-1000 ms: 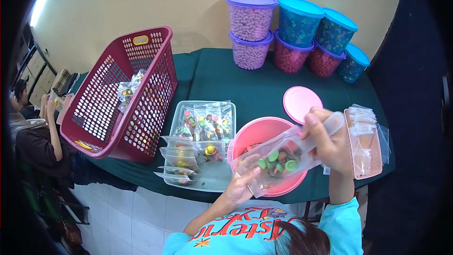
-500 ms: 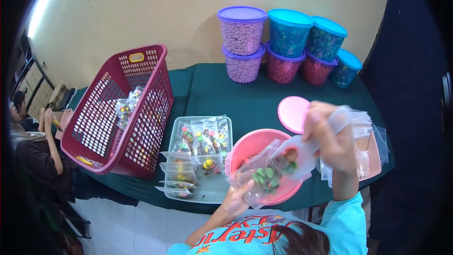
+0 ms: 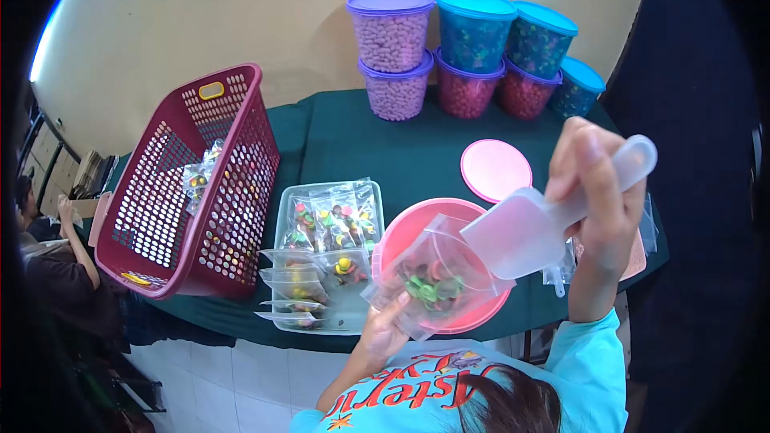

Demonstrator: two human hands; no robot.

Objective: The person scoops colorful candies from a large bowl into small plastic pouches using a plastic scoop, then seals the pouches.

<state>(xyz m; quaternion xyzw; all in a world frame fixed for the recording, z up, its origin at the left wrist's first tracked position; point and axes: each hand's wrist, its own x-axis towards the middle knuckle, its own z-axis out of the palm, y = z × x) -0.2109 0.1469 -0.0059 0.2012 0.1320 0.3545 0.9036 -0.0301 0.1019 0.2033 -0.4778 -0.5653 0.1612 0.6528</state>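
Observation:
My left hand pinches the lower edge of a clear plastic bag, tilted over the round pink tub. Green and reddish button-shaped candies lie bunched in the bag. Wrapped around the handle of a translucent white scoop, my right hand is raised to the right of the tub. The scoop's blade shows no candies and its front edge overlaps the bag's mouth in this view. Behind the bag, most of the tub's inside is hidden.
Left of the tub, a pale green tray holds several filled bags. Beyond it stands a maroon laundry basket. Lidded candy tubs are stacked at the back. A pink lid lies on the green cloth. Another person sits far left.
The scoop has tipped its candies into the bag and pulled up and right, out of the bag's mouth. The whole view has shifted slightly.

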